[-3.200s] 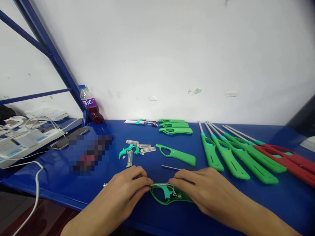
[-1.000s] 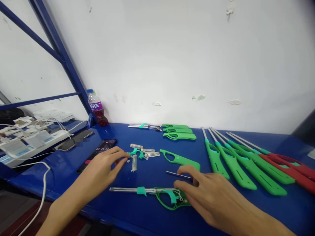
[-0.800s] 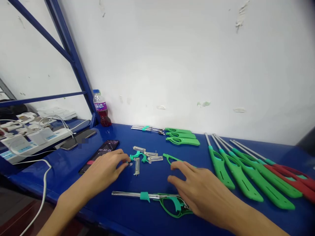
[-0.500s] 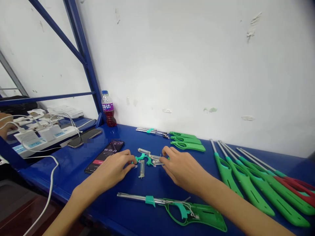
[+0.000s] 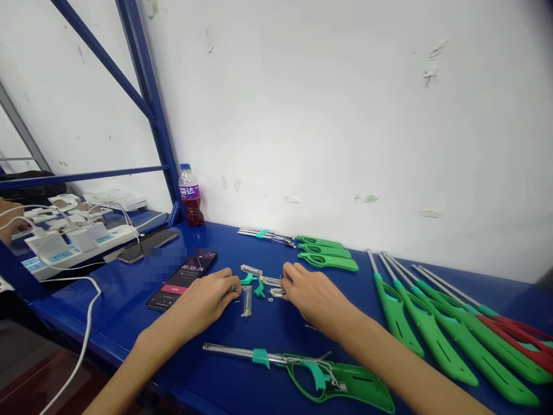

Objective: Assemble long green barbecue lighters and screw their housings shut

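Observation:
My left hand [image 5: 211,297] has its thumb and fingertips closed together beside a teal lighter trigger [image 5: 247,279]; anything between them is hidden. Across the small pile, my right hand [image 5: 309,294] is curled with its fingertips down at the clear lighter fuel tanks [image 5: 271,281], and I cannot make out what it holds. Between both hands lie a second teal trigger [image 5: 260,289] and an upright-pointing clear tank [image 5: 247,301]. Nearer me rests an opened green lighter [image 5: 341,387], its metal tube, wires and trigger exposed.
Assembled green and red lighters [image 5: 444,323] fan out at the right. Behind the pile lie green handle shells [image 5: 328,262] and metal tubes [image 5: 263,233]. A phone with a timer [image 5: 184,279], another phone [image 5: 147,245], a bottle [image 5: 190,199] and a power strip [image 5: 78,242] are leftward.
My left fingertips have shifted slightly off the teal trigger, while my right hand stays by the tanks, its fingers a little lower. The view has tilted slightly.

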